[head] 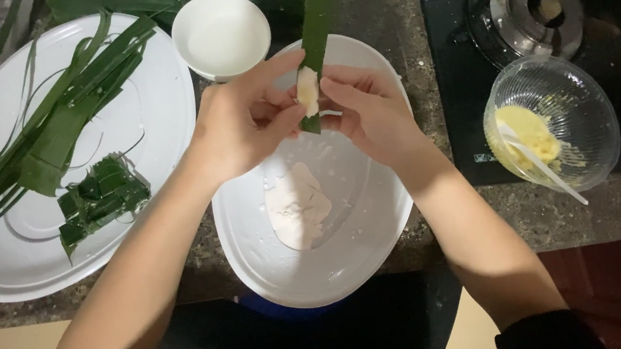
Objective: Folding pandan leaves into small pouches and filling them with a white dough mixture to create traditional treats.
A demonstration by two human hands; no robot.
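While both hands meet above the middle of the counter, the left hand (241, 124) and the right hand (369, 108) pinch a long green leaf strip (317, 24) between their fingertips. That strip runs up toward twelve o'clock, out of the top of the view, and its lower end sits between the two thumbs. A small pale lump of dough (307, 90) lies against the strip, touching it, with the left thumb and forefinger closed on its left side and the right fingers curled against the strip's other edge.

Directly below the hands, toward six o'clock, is a white oval plate (367, 246) holding a flattened slab of white dough (297, 206). At nine o'clock lies a larger white tray (164, 137) with a loose bundle of long green leaves (44, 128) and, just beside them, a pile of folded leaf parcels (102, 198). A small white bowl (221, 34) stands at eleven o'clock, near the left hand and touching neither plate as far as can be told. At three o'clock a clear glass bowl (586, 101) holds yellow filling (528, 133) and a white spoon (542, 166), whose handle sticks out over the rim toward five o'clock. Behind it, at two o'clock, a glass pot lid (524, 14) sits on a dark stove top (455, 62).
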